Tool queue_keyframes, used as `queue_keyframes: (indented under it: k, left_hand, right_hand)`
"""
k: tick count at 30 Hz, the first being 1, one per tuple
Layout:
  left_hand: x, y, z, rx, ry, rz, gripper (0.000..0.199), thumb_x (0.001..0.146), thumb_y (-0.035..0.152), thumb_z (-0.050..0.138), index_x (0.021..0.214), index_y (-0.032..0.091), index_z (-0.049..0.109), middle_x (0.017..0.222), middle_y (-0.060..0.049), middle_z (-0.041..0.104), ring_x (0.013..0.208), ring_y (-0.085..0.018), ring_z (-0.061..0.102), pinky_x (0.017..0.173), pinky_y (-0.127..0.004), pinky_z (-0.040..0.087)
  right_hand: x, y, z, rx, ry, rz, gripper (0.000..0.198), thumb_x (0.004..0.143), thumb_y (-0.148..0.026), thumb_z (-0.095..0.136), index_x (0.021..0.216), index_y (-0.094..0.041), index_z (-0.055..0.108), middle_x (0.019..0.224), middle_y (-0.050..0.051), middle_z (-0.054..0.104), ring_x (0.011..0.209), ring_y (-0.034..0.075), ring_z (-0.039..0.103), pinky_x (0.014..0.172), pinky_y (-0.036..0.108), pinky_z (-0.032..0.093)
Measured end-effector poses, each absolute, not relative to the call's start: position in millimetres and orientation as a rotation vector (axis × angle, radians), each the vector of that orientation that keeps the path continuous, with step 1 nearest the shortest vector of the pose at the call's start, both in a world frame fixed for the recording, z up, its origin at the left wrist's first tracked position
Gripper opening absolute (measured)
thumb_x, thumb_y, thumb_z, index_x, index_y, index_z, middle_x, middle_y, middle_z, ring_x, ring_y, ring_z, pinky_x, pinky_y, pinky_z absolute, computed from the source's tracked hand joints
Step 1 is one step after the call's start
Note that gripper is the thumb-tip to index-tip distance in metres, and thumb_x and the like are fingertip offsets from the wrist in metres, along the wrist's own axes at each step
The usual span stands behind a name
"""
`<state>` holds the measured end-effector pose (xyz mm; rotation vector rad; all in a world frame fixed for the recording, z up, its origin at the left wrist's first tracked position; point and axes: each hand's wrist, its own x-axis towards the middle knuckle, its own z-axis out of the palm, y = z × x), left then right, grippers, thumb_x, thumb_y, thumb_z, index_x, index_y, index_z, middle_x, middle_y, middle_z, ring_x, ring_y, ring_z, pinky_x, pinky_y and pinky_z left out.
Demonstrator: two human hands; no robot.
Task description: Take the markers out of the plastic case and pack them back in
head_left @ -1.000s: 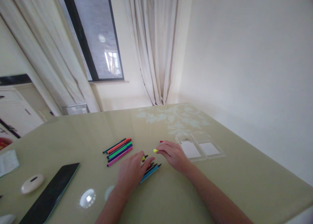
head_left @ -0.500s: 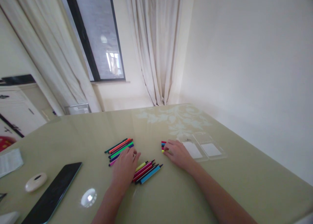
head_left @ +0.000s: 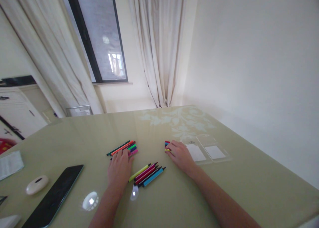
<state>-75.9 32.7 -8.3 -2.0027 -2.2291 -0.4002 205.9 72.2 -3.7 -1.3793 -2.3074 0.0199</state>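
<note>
My left hand [head_left: 120,166] lies over the near side of a row of felt-tip markers [head_left: 124,147]. Its fingers stretch across them, with the thumb apart. Green, navy and pink ends show beyond its fingertips. Curled fingers of my right hand [head_left: 180,155] close on a small bunch of markers [head_left: 167,143], of which only red, blue and yellow ends peek out; the rest is hidden. Between the hands, nearer to me, a second group of markers [head_left: 149,174] lies slanted: yellow-green, crimson, dark and light blue.
Right of my right hand lies an opened clear plastic case [head_left: 208,152] with white inserts. At left are a black tablet or phone [head_left: 53,196], a white oval object [head_left: 37,185] and a pale folded cloth or mask [head_left: 11,165]. A wall borders the table's right side.
My left hand has moved left, from beside the near group onto the left row, uncovering the yellow-green marker. The pink marker's end now sticks out farther right. The right hand has barely shifted.
</note>
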Motion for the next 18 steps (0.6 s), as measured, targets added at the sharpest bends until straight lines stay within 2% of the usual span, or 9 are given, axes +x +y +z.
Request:
queue_keyframes:
  k: [5, 10, 15, 18]
  left_hand:
    - [-75, 35, -11, -2.021, -2.143, -0.429, 0.02, 0.099, 0.032, 0.055, 0.101, 0.019, 0.07, 0.113, -0.012, 0.067, 0.113, -0.031, 0.059, 0.094, -0.043, 0.048]
    - [-51, 34, -5, -2.379, -1.867, -0.643, 0.016, 0.103, 0.027, 0.05, 0.1, 0.022, 0.065, 0.105, -0.007, 0.07, 0.1, -0.024, 0.064, 0.089, -0.036, 0.049]
    - [-26, 23, -2, -2.624, -1.675, -0.71, 0.023, 0.106, 0.024, 0.04, 0.108, 0.022, 0.063, 0.104, -0.006, 0.071, 0.096, -0.022, 0.067, 0.085, -0.033, 0.05]
    - [-22, 17, 4, -2.649, -1.691, -0.644, 0.025, 0.107, 0.029, 0.04, 0.111, 0.024, 0.064, 0.105, -0.006, 0.072, 0.097, -0.022, 0.067, 0.085, -0.031, 0.049]
  right_hand:
    - [195, 62, -3, -1.202, -2.312, -0.015, 0.011, 0.098, -0.029, 0.066, 0.104, -0.022, 0.072, 0.104, 0.006, 0.073, 0.1, 0.023, 0.066, 0.09, 0.035, 0.049]
    - [183, 50, 2, -1.008, -2.316, -0.006, 0.033, 0.099, -0.036, 0.065, 0.129, -0.021, 0.064, 0.111, 0.007, 0.073, 0.102, 0.023, 0.067, 0.092, 0.035, 0.05]
    - [179, 46, 3, -0.949, -2.309, -0.055, 0.021, 0.104, -0.032, 0.054, 0.111, -0.02, 0.069, 0.098, 0.007, 0.074, 0.091, 0.021, 0.067, 0.086, 0.032, 0.05]
    - [180, 46, 5, -0.931, -2.375, -0.019, 0.02, 0.105, -0.031, 0.054, 0.112, -0.02, 0.07, 0.097, 0.006, 0.074, 0.092, 0.02, 0.067, 0.088, 0.031, 0.049]
